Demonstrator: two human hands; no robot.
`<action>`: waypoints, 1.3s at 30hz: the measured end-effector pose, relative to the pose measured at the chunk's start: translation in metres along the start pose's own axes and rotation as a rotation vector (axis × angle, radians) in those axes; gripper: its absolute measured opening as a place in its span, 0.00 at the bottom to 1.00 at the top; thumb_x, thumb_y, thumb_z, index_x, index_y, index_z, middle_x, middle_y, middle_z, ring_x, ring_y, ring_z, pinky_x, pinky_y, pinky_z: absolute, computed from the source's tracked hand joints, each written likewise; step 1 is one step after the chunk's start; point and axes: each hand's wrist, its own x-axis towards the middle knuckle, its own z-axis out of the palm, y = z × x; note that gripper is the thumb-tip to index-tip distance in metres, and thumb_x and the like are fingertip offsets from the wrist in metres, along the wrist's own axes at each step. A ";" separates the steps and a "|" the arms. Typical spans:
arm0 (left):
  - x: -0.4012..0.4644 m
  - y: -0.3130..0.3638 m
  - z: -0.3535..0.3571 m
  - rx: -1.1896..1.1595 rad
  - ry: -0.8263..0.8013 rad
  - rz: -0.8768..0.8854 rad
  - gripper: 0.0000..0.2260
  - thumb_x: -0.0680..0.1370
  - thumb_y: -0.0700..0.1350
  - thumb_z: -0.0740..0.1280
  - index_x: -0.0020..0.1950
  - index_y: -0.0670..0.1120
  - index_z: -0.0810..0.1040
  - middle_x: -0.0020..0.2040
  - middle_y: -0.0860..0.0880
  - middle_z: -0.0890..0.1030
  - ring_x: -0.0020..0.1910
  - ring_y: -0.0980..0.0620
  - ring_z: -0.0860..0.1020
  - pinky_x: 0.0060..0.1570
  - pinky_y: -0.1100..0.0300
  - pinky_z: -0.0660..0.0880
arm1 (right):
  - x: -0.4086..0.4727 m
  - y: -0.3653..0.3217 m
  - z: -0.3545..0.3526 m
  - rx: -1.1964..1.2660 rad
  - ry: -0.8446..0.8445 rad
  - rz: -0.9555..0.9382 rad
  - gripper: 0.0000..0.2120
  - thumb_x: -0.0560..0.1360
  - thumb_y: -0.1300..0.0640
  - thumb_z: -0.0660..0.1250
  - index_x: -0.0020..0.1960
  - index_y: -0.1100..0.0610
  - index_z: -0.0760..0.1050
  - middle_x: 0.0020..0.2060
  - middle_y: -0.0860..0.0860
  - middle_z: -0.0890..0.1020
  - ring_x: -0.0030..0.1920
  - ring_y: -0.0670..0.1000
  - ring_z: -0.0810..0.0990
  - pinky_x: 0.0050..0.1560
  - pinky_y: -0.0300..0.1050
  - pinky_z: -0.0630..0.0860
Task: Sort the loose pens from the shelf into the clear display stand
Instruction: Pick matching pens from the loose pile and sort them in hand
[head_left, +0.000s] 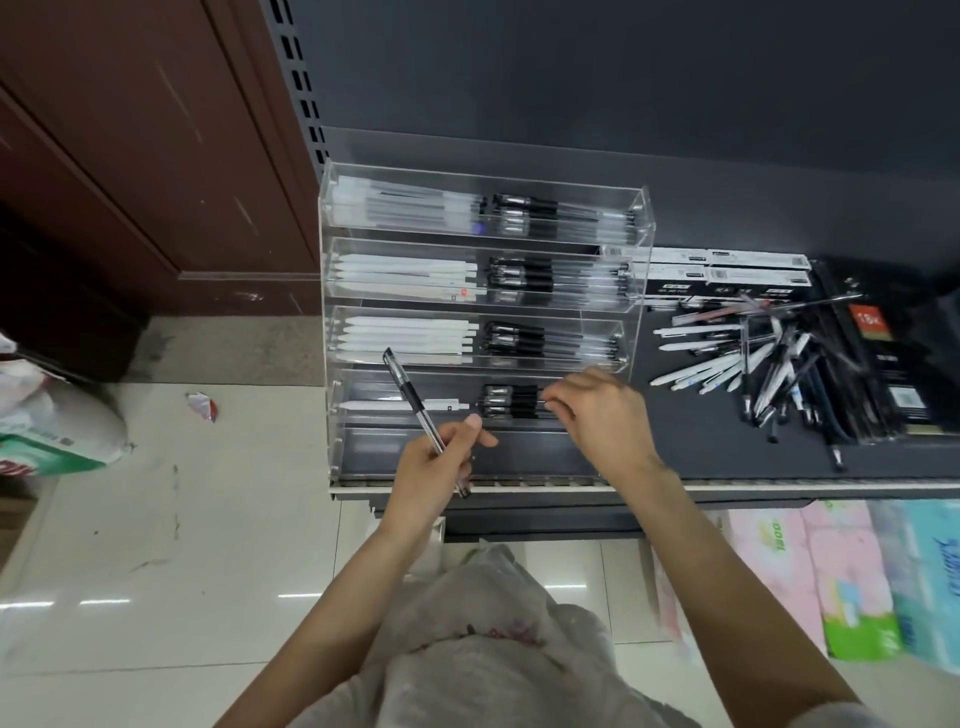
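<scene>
Dark shelf (701, 447) bears clear display stand (332, 291) above pale tiled floor (208, 519).

We cannot see our right hand's (597, 410) fingertips clearly: motion blurs them at the black pens (511, 401) in the stand's (332, 415) fourth tier, so whether they pinch one is unclear. Our left hand (441, 462) covers the middle of its pen (415, 408). The print on the boxes (727, 270) behind the stand is too small to read. In the loose pile (769, 364) the pens overlap, and we cannot count them. The frame's edges cut off the bag (52, 431) on the left and the packs (857, 571) below the shelf (727, 447).
</scene>
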 end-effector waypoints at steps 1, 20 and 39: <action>-0.001 0.000 0.000 -0.002 0.004 0.001 0.16 0.79 0.53 0.61 0.40 0.46 0.82 0.24 0.56 0.61 0.27 0.56 0.64 0.36 0.64 0.65 | 0.000 0.001 0.005 -0.036 -0.001 0.004 0.07 0.64 0.62 0.78 0.37 0.52 0.82 0.33 0.46 0.82 0.36 0.50 0.80 0.26 0.40 0.76; -0.004 0.010 0.042 -0.131 -0.063 0.047 0.21 0.75 0.63 0.53 0.42 0.53 0.82 0.31 0.58 0.76 0.33 0.58 0.76 0.31 0.63 0.73 | -0.051 -0.075 -0.033 1.078 -0.156 0.536 0.05 0.75 0.59 0.68 0.45 0.49 0.78 0.37 0.47 0.84 0.37 0.47 0.83 0.41 0.42 0.80; 0.064 0.000 -0.005 1.131 0.003 0.775 0.12 0.73 0.45 0.72 0.55 0.46 0.81 0.50 0.47 0.80 0.50 0.47 0.78 0.49 0.55 0.76 | -0.030 0.027 -0.024 -0.281 0.043 0.170 0.08 0.59 0.62 0.79 0.32 0.55 0.81 0.36 0.48 0.79 0.40 0.53 0.73 0.39 0.44 0.72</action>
